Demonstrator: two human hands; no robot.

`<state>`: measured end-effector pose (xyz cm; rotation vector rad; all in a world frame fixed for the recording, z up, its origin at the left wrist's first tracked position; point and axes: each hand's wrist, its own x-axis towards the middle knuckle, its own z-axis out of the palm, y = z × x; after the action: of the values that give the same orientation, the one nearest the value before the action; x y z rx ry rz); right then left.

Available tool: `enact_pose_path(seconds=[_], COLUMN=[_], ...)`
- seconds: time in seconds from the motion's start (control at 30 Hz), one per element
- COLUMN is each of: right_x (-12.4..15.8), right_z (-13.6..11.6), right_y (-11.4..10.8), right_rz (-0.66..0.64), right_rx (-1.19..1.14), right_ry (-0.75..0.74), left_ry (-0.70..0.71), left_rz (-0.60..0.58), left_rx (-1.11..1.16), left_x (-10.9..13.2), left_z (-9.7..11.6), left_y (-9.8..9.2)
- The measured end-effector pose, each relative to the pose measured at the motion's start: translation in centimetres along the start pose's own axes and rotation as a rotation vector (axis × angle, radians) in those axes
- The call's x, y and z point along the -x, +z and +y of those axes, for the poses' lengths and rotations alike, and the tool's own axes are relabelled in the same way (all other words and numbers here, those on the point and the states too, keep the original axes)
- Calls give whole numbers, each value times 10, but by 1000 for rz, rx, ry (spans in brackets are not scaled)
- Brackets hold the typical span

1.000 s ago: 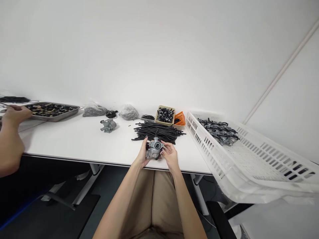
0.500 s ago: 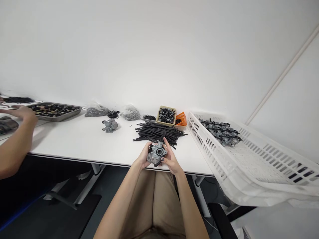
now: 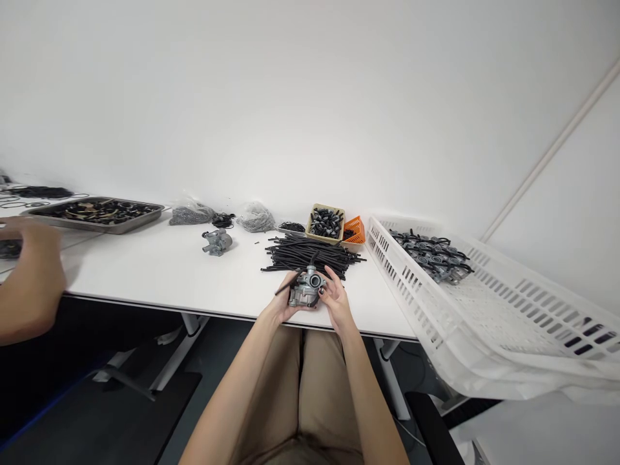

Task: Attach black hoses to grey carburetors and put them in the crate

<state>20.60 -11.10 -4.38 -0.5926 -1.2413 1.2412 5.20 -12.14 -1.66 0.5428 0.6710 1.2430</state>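
Note:
A grey metal carburetor (image 3: 306, 292) with black hoses is held between both hands above the table's front edge. My left hand (image 3: 278, 305) grips its left side and underside. Fingers of my right hand (image 3: 336, 302) close on its right side, the thumb near the round opening. One black hose sticks out to the left over my left hand. Just behind lies a pile of black tubes (image 3: 310, 253). Farther left on the white table (image 3: 145, 271) sits a second carburetor (image 3: 217, 242).
A white crate (image 3: 484, 316) at right holds several carburetors. Behind the tubes stand a yellow basket (image 3: 326, 223) of fittings and an orange basket (image 3: 356, 229). Plastic bags and a metal tray (image 3: 101, 214) lie leftward. Another person's arm (image 3: 33, 284) reaches in at far left.
The carburetor has been turned in my hands, and a black hose now points left from it. The other person's arm has shifted left.

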Motion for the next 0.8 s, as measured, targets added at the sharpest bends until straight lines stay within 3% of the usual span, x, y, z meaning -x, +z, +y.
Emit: enact_pose_path(seconds=[0.13,0.27,0.53,0.8], right_x=[-5,-4,4,0], right_z=[7,8,0,10], right_y=[0,1,7,1], right_rz=[183,278,-13,55], right_rx=[60,92,283,400], right_ry=[4,15,61,-66], left_ry=[185,406,661,711], left_rz=[67,164,332,366], left_rx=[-77,-142,-323,-420], left_x=[-3,-8,-19,-27], left_z=[-6,-13,-20,-23], left_y=[5,6,-2,-8])
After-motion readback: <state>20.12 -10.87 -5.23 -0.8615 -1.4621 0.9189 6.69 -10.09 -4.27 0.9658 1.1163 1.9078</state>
